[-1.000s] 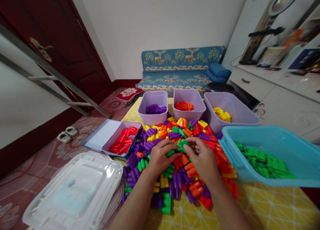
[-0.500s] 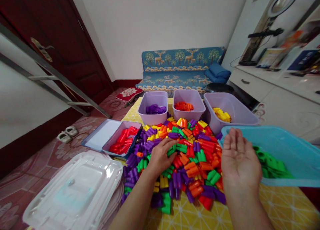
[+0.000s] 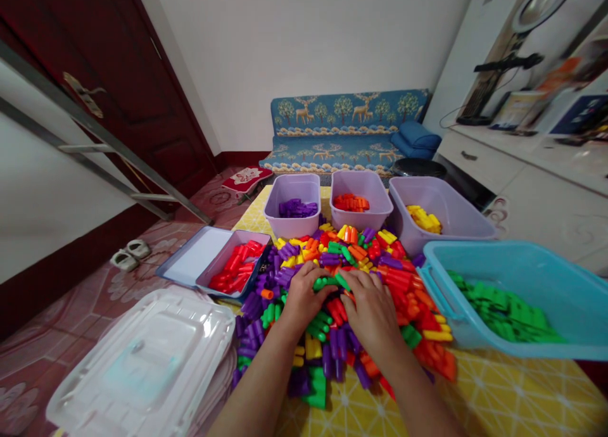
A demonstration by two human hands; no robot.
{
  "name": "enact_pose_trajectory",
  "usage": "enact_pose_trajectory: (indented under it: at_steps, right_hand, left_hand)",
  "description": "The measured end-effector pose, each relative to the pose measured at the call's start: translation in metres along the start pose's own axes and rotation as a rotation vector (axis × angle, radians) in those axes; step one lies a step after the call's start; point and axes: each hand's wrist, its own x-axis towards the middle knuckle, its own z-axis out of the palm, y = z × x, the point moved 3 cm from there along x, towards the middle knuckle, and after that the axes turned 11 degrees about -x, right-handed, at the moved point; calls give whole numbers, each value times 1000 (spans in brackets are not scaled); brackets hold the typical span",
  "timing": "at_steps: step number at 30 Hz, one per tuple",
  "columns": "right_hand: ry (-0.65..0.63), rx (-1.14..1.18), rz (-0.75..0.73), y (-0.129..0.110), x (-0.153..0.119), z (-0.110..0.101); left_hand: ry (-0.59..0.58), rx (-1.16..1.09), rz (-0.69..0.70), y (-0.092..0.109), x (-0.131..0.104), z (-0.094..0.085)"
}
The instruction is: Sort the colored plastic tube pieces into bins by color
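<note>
A pile of plastic toy building blocks [image 3: 332, 258] in purple, green, red, orange and yellow covers the middle of the table. My left hand [image 3: 304, 301] is closed around a green block [image 3: 325, 283] at the centre of the pile. Close beside it, my right hand [image 3: 373, 307] rests palm down, its fingers curled on another green block [image 3: 342, 282]; the fingertips are partly hidden. On the right stands a teal bin [image 3: 449, 291] with green blocks [image 3: 510, 310] in it.
Three lilac bins stand behind the pile: one with purple blocks [image 3: 297, 208], one with orange blocks [image 3: 350, 202], one with yellow blocks [image 3: 424, 219]. Red blocks [image 3: 240, 266] fill a shallow box at left. Stacked clear lids [image 3: 142, 361] lie at front left. A ladder [image 3: 109, 133] leans beyond.
My right hand has gone from palm up beside the teal bin, leftward onto the pile next to my left hand. It has turned palm down and taken hold of a green block. My left hand stays put.
</note>
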Motion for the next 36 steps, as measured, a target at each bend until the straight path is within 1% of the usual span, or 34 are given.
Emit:
enact_pose_trajectory:
  at_steps: [1, 3, 6, 8, 11, 14, 17, 19, 22, 26, 29, 34, 36]
  right_hand:
    - [-4, -20, -3, 0, 0, 2]
    - [15, 23, -17, 2, 1, 3]
    - [78, 216, 4, 9, 3, 3]
    - [95, 374, 73, 13, 4, 4]
    - [48, 556, 177, 15, 4, 6]
    - [-11, 651, 223, 15, 4, 7]
    - [18, 669, 240, 14, 4, 6]
    - [20, 666, 222, 13, 4, 6]
    - [-37, 668, 174, 6, 4, 7]
    - [-59, 557, 126, 0, 4, 4]
    - [-90, 538, 117, -2, 4, 4]
    - [-20, 596, 128, -1, 4, 0]
    - [-30, 609, 120, -1, 4, -1]
  left_hand:
    - [7, -15, 14, 1, 0, -1]
    - [23, -48, 40, 4, 0, -2]
    - [52, -96, 42, 7, 0, -5]
    - [68, -128, 19, 8, 1, -7]
    - [70, -175, -9, 9, 1, -9]
    - [75, -189, -33, 10, 1, -11]
    - [80, -176, -75, 10, 1, -12]
    - [74, -169, -90, 9, 0, -12]
    - [43, -177, -74, 9, 0, -11]
    - [-8, -193, -49, 12, 0, -9]
    - [-12, -187, -35, 14, 1, -9]
    - [-31, -179, -24, 14, 0, -9]
    - [-50, -181, -13, 12, 0, -9]
